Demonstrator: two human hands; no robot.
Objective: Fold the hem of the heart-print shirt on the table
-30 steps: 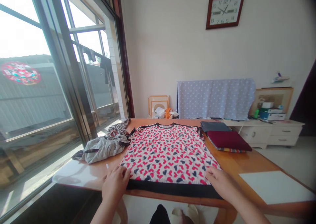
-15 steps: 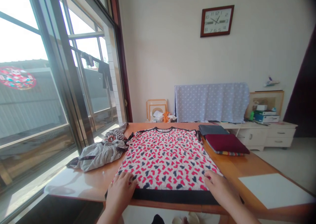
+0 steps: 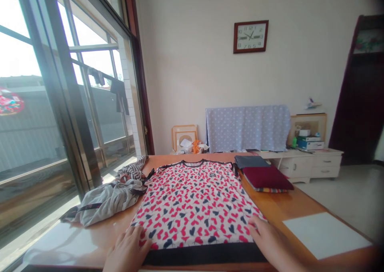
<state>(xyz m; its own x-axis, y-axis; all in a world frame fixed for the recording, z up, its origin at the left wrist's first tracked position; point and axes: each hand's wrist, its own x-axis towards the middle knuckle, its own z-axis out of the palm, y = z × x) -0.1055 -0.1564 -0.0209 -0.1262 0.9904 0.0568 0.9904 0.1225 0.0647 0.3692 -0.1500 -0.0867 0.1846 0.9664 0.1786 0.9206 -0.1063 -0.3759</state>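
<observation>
A white shirt printed with red and navy hearts lies flat on the wooden table, its black hem toward me. My left hand rests flat at the shirt's near left corner, fingers stretched onto the fabric. My right hand lies flat on the near right corner, fingers spread. Neither hand holds anything.
A crumpled grey and striped heap of clothes sits left of the shirt by the window. Folded garments, maroon on top, are stacked at the right. A white sheet lies at the near right. A cabinet stands behind.
My left hand has slid left and toward me along the hem, and my right hand stays on the right corner. The view has shifted right and the shirt looks closer.
</observation>
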